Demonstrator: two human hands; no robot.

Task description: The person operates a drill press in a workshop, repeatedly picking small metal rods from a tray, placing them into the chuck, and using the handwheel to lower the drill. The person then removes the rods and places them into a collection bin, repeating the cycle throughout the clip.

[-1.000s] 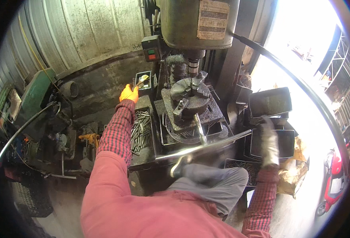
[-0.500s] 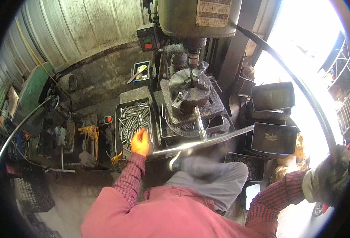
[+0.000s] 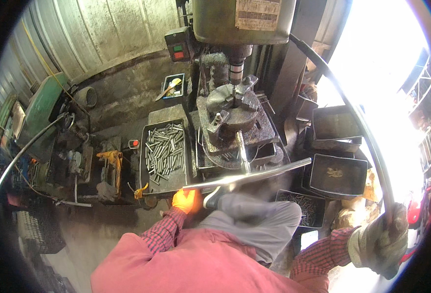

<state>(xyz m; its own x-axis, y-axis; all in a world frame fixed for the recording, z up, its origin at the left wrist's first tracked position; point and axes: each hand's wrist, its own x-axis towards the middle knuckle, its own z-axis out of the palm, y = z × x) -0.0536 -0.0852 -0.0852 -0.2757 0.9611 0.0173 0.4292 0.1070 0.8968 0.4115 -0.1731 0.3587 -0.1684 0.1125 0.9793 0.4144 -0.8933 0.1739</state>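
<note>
My left hand, in an orange glove, is just below the left end of a long shiny metal bar. Its fingers are blurred, and whether they hold anything is unclear. My right hand, in a greyish-white glove, is wrapped round the lower end of a long curved lever of the drill press. Beneath the spindle, a round chuck is mounted on the machine table, with a short rod running from it toward the bar. Left of it stands a tray of short metal pins.
Two dark bins stand stacked at the right, near a lower bin of dark pieces. A small tray with a brush lies behind the pin tray. Another curved lever and green machine stand at far left.
My left hand has moved from the pin tray toward me, below the bar's end. My right hand has come down and inward with the lever.
</note>
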